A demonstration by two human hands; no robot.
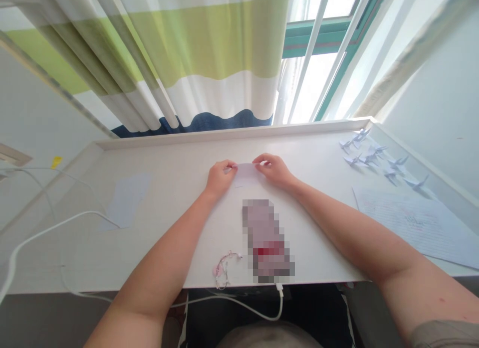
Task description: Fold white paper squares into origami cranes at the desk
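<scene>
A small pale sheet of paper [246,174] is stretched between my two hands over the middle of the white desk. My left hand [220,176] pinches its left edge between thumb and fingers. On the opposite side, my right hand [274,169] grips the upper right edge in the same pinching way. Closer to me lies a blurred-out phone [265,241], with a white charging cable [279,289] running from its lower end. A thin bracelet-like chain [223,269] with a pink piece rests to the left of the phone.
Several folded paper cranes [370,156] stand at the far right of the desk [179,158]. Written sheets [411,221] lie in front of them. Loose pale paper [127,201] is on the left, near white cables [56,231]. A raised rim runs along the back, below a curtain [224,44].
</scene>
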